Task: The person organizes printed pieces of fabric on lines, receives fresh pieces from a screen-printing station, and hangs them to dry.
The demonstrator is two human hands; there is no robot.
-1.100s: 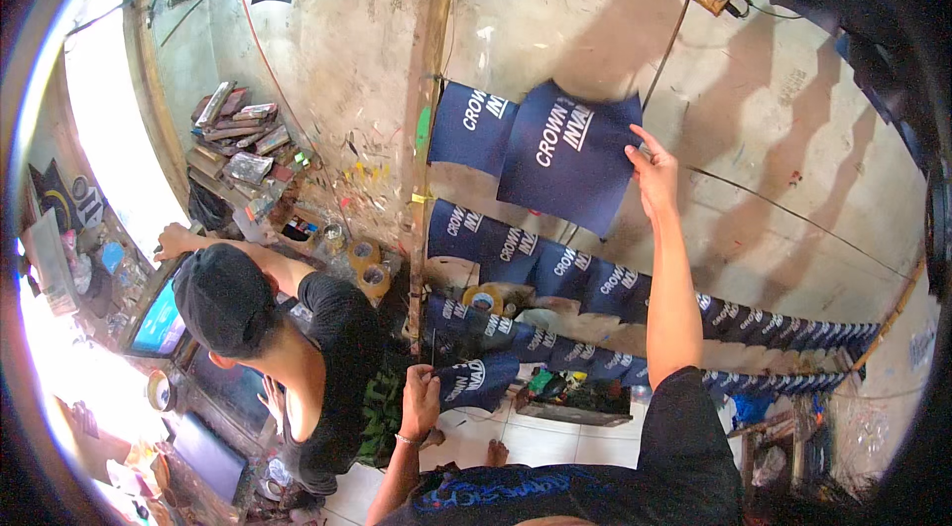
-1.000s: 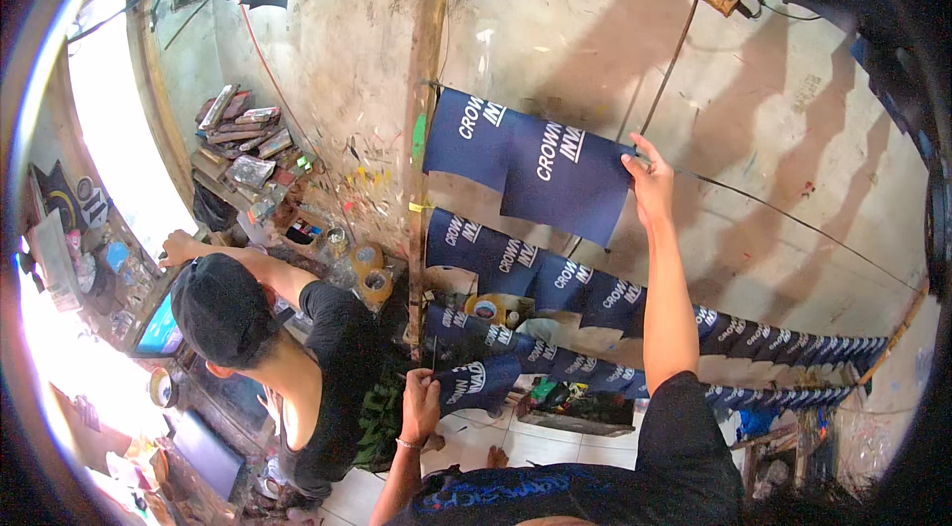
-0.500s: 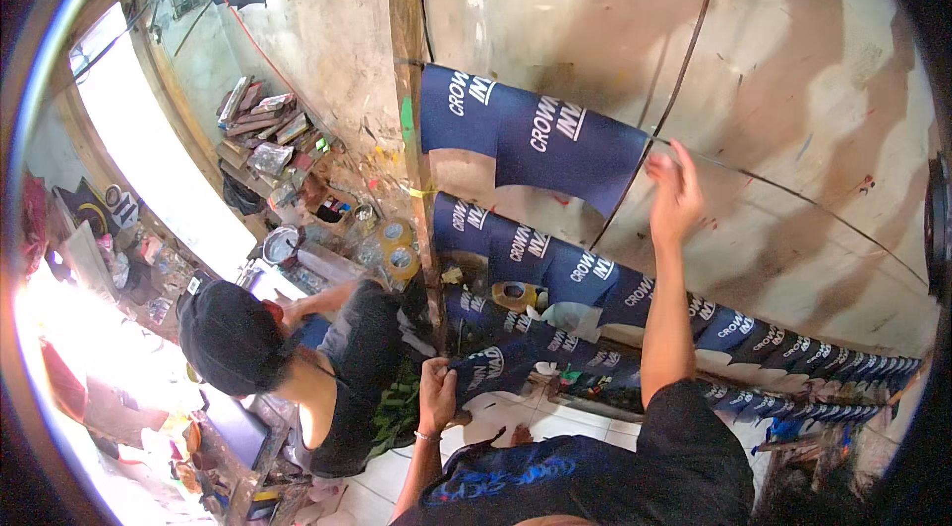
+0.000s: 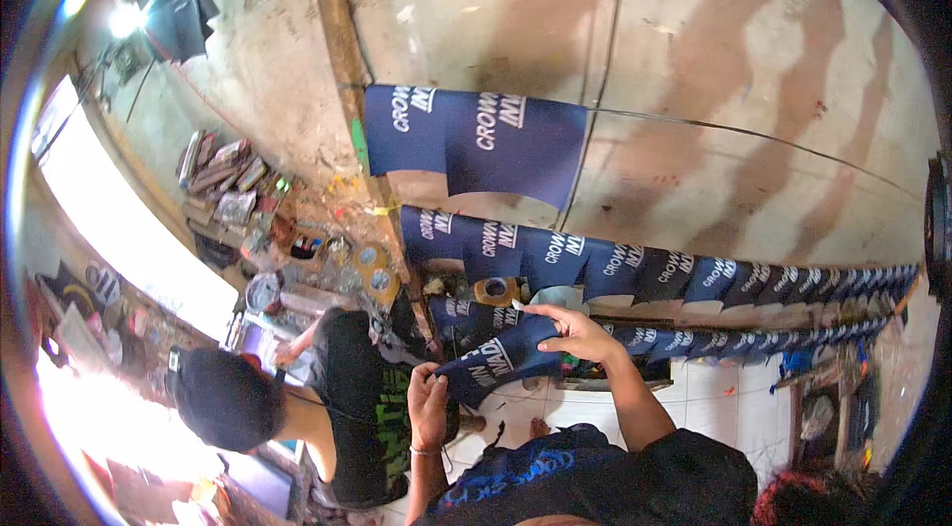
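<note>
Right hand (image 4: 583,338) gone from upper line (image 4: 694,121); second hung panel (image 4: 516,154) there now unheld. Right hand lowered to right edge of navy panel (image 4: 506,355) before wearer's torso (image 4: 605,481), grip unclear; left hand (image 4: 428,409) pinches left edge.

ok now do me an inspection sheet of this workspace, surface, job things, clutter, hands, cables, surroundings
Surface: white tiled floor below, stained wall behind the hanging rows.
Job's things: dark blue printed piece in hand; two matching pieces hang from the top line, longer rows below.
Clutter: tape rolls and a pile of mixed items, left of the rows.
Hands: left hand pinches the piece's left end; right hand is at its right end, grip unclear.
Cables: dark cord down the wall, by the top pieces' right edge.
Surroundings: co-worker at left; lit lamp upper left.
</note>
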